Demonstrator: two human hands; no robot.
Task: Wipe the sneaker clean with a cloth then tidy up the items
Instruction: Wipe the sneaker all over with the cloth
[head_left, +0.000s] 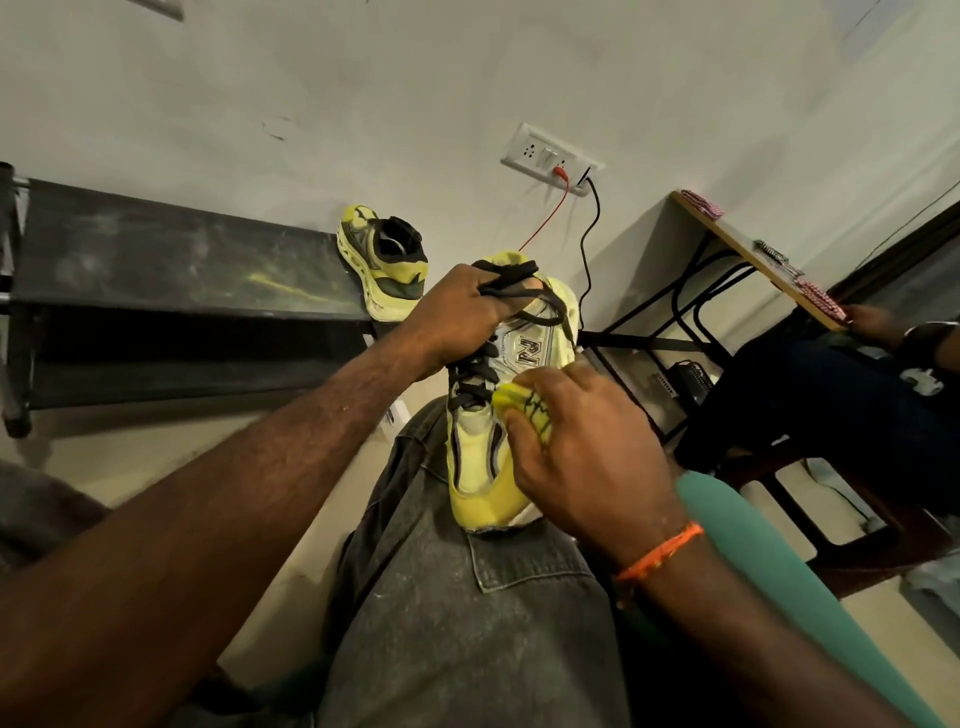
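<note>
Fingers of the right hand (587, 447) curl round a bunched yellow cloth (522, 410), pressing it to the sneaker's (480, 467) side. Left hand (462, 312) grips the tongue and dark laces (511, 280). The pale yellow and silver sneaker stands toe-down on the person's knee in grey jeans (457, 623).

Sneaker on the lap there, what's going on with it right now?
A seated person is cleaning a yellow sneaker propped on their jeans-clad thigh. The left hand grips the upper part together with the dark laces, steadying it. The right hand presses a yellow cloth against the shoe's side. The matching second sneaker sits on a dark bench by the wall.
</note>
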